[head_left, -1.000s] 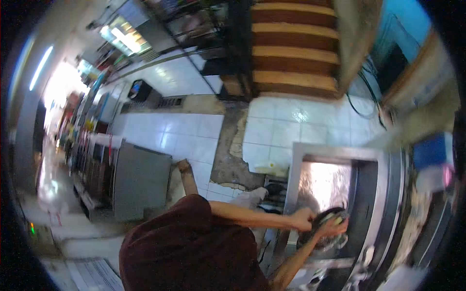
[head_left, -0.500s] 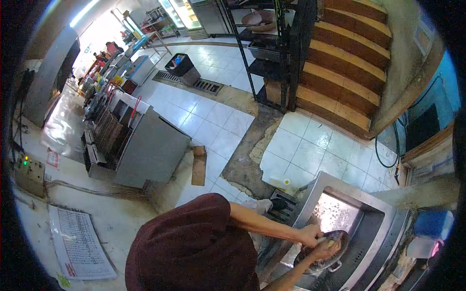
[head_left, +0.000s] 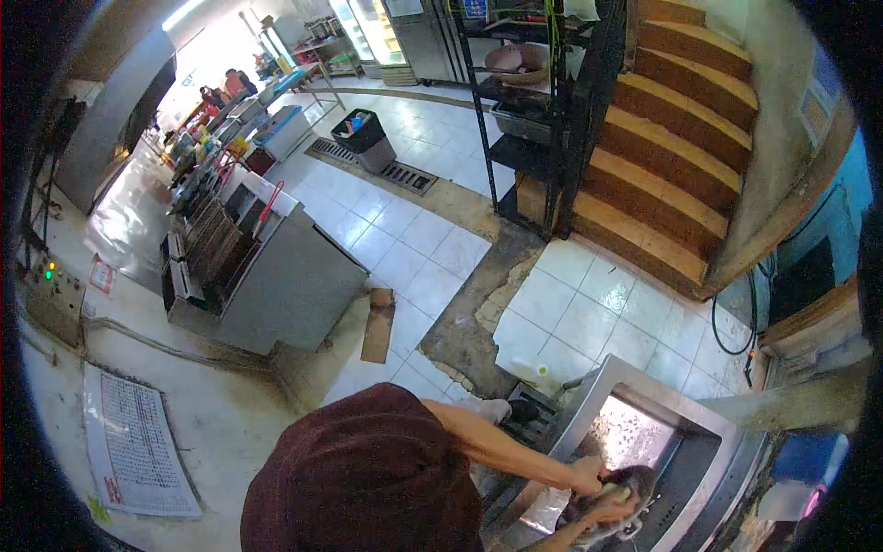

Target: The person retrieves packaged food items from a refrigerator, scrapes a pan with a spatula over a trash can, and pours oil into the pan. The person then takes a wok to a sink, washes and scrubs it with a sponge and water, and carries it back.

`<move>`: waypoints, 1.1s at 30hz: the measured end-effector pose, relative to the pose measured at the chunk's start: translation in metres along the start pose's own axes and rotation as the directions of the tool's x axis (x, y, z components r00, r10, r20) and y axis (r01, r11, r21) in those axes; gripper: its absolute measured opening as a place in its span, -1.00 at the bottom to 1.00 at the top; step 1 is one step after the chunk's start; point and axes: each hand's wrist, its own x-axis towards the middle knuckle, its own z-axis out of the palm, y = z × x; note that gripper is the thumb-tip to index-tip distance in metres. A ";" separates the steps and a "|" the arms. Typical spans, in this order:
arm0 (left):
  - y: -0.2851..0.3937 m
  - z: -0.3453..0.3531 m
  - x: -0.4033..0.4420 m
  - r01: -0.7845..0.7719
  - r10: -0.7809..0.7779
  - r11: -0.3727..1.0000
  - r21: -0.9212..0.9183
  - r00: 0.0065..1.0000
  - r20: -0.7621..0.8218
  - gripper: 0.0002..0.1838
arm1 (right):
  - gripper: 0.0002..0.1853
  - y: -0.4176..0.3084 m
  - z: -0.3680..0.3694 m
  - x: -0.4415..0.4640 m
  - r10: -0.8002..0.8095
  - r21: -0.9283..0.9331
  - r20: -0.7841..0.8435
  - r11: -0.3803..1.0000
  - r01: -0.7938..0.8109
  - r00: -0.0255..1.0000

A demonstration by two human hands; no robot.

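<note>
A dark round pan [head_left: 635, 480] with metal loop handles is held tilted over the steel sink [head_left: 713, 416] at the lower right. My left hand [head_left: 587, 475] is closed at the pan's upper left edge, gripping it. Across the pan's inside lies my right hand [head_left: 614, 506], its fingers curled over a small yellowish-green pad whose exact kind I cannot make out. Wet, speckled residue shows on the bright sink floor behind the pan.
A floor drain grate [head_left: 533, 414] lies beside the sink. Brown steps [head_left: 658, 198] and a black shelf rack [head_left: 515, 120] stand beyond. A steel fryer-like unit [head_left: 276, 285], a cardboard piece [head_left: 378, 327] and a black bin [head_left: 363, 140] are farther left. A blue container [head_left: 809, 457] sits at right.
The whole view has shifted, with the sink lower in it. My right hand has moved across the pan toward its lower left, and the pan's tilt has changed slightly.
</note>
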 end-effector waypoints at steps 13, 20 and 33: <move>0.066 -0.059 -0.024 0.183 -0.174 0.976 -0.117 0.981 0.087 -0.78 | -0.41 -0.143 -0.056 -0.019 -0.197 0.489 0.166 0.867 0.093 0.966; 0.052 -0.038 -0.044 -0.161 0.160 0.987 -0.028 0.986 -0.039 -0.73 | -0.47 -0.126 -0.050 -0.015 -0.319 0.402 0.327 0.899 0.175 0.889; 0.066 -0.067 -0.017 0.215 -0.105 0.921 -0.325 0.940 0.323 -0.50 | -0.55 -0.128 -0.034 -0.018 0.052 0.287 0.100 0.955 -0.078 0.994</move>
